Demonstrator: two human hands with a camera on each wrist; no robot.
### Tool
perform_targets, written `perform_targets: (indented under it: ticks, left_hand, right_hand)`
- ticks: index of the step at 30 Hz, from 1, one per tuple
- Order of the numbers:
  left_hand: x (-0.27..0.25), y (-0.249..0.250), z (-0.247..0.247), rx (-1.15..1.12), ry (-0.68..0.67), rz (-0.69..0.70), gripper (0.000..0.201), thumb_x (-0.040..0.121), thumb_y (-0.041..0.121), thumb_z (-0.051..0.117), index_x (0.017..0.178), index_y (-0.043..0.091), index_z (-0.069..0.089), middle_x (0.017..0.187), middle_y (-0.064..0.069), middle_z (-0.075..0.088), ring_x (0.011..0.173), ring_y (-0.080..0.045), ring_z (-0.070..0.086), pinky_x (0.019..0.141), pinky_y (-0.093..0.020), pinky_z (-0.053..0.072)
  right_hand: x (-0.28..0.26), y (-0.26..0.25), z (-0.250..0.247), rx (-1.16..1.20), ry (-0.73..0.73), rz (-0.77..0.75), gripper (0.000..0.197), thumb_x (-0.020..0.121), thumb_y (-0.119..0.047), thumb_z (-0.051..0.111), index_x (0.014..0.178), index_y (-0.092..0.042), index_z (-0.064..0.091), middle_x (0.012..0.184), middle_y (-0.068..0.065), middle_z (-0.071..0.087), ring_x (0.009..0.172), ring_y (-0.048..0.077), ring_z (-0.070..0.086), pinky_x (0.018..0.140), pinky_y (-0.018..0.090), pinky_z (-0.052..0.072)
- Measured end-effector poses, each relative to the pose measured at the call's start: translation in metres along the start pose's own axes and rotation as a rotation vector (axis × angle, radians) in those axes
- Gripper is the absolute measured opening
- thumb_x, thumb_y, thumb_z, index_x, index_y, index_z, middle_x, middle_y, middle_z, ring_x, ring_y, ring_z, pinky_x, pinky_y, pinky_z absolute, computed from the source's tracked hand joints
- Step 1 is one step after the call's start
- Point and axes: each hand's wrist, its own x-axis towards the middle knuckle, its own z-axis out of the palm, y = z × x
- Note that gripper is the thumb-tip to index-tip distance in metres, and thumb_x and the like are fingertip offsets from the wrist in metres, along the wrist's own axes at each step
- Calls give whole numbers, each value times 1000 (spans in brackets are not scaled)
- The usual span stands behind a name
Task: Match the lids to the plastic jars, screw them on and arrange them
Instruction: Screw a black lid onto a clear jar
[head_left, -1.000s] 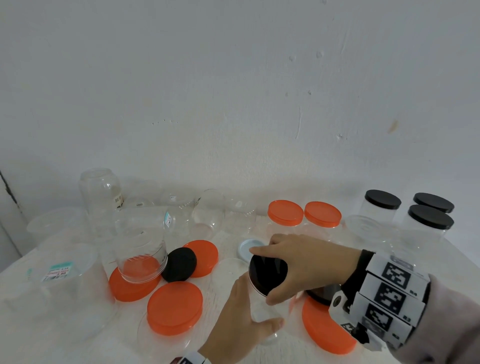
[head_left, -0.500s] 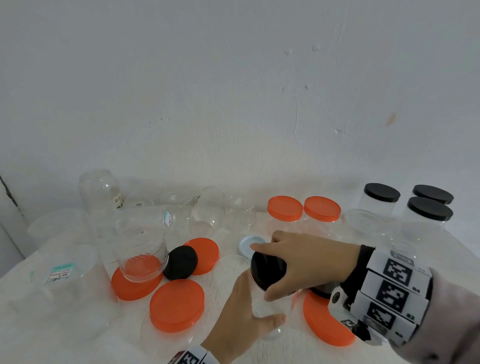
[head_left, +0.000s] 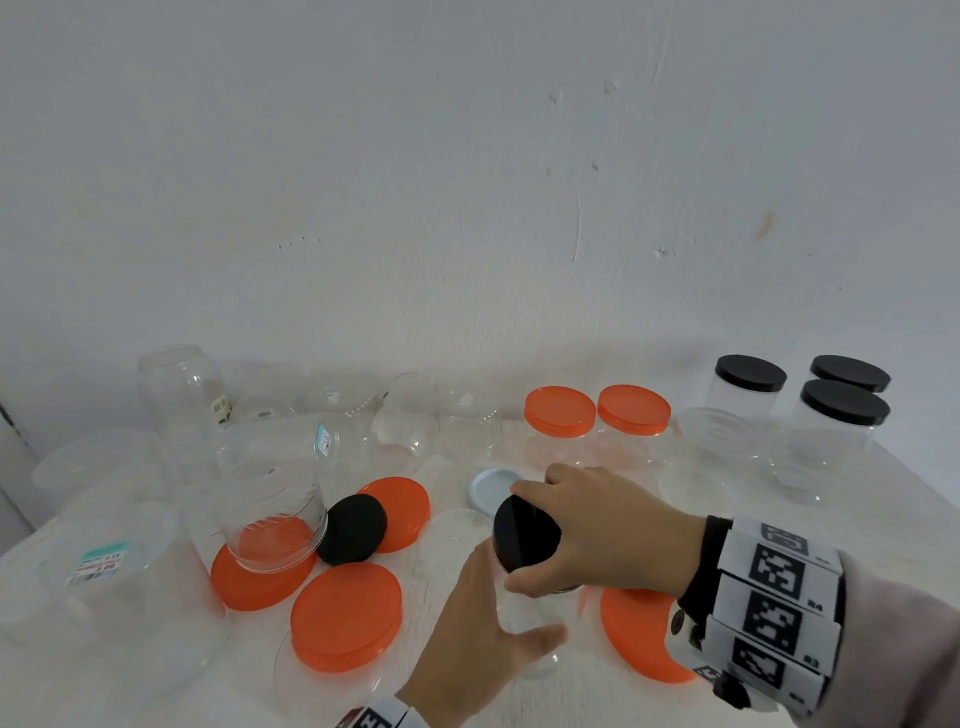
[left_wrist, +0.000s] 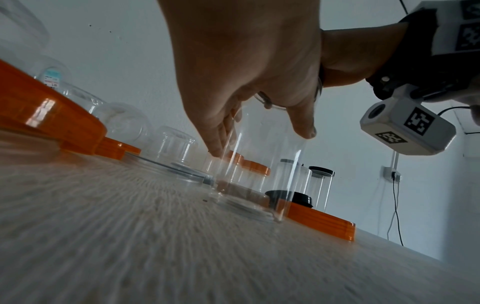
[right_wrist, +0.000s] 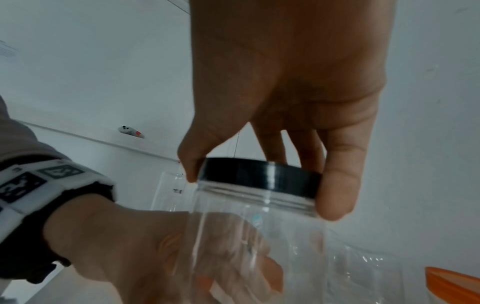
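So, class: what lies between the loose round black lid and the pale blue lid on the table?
Head view: a flat orange lid, partly under the black lid, then bare table.

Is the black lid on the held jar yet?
On: the black lid sits over the jar mouth. Fully screwed: cannot tell.

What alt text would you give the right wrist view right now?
The right hand pinches a black lid seated on a clear plastic jar, while the left hand grips the jar's body from behind. An orange lid edges into the lower right corner.
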Motion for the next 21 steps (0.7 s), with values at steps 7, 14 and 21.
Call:
perform_targets:
  ticks: [7,14,21]
  left_hand:
    - [-1,2,0,-8,-14,9,80,58,65,69,120,65,18,125,38,35,118,21,32,88,-6,35]
    - [-1,2,1,-12,-3,-12,79,58,63,72,118,61,20,124,34,40,116,20,35,88,-7,35]
    - [-1,2,1,7,-10,4,76,61,63,71,115,71,17,121,36,41,115,18,38,88,-6,36]
  right_hand:
    - [-3,9,-9,66,-108,-80,76,77,-70,58,141,-36,33,109,-5,47,96,17,47,80,27,42]
    - [-4,7,-5,31,-66,-79,76,78,-67,58,142,-35,34,109,0,49,95,21,47,82,30,44]
    - [-7,1,3,13,-24,14,74,79,-69,54,139,-29,38,99,-1,43,92,22,47,76,29,41]
